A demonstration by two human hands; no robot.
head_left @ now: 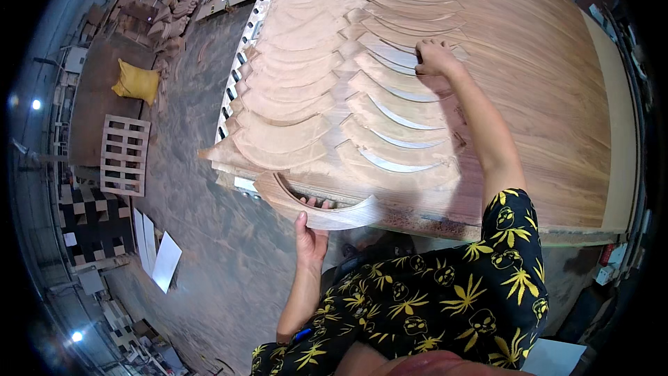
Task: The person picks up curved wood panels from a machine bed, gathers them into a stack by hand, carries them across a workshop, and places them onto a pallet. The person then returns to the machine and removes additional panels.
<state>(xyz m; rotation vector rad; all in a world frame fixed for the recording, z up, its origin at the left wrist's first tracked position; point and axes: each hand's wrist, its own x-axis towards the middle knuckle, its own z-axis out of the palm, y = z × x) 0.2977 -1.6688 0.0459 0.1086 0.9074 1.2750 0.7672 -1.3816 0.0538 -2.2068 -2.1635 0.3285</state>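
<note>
A large wooden panel (543, 83) lies flat on a machine bed, cut into rows of curved, crescent-shaped pieces (292, 136). My left hand (310, 233) grips a stack of curved wooden pieces (316, 209) at the panel's near edge, fingers wrapped over their top. My right hand (435, 57) reaches far across the panel with its fingers pressed on a curved cut piece (390, 56) in the middle row. Pale slots (400, 120) show where the cuts run through the sheet.
A dusty concrete floor (209, 237) lies to the left. On it stand a wooden pallet (124, 154), a yellow sack (137, 82), white boards (163, 257) and heaps of curved wooden offcuts (170, 17). Sawdust gathers along the panel's near edge (417, 219).
</note>
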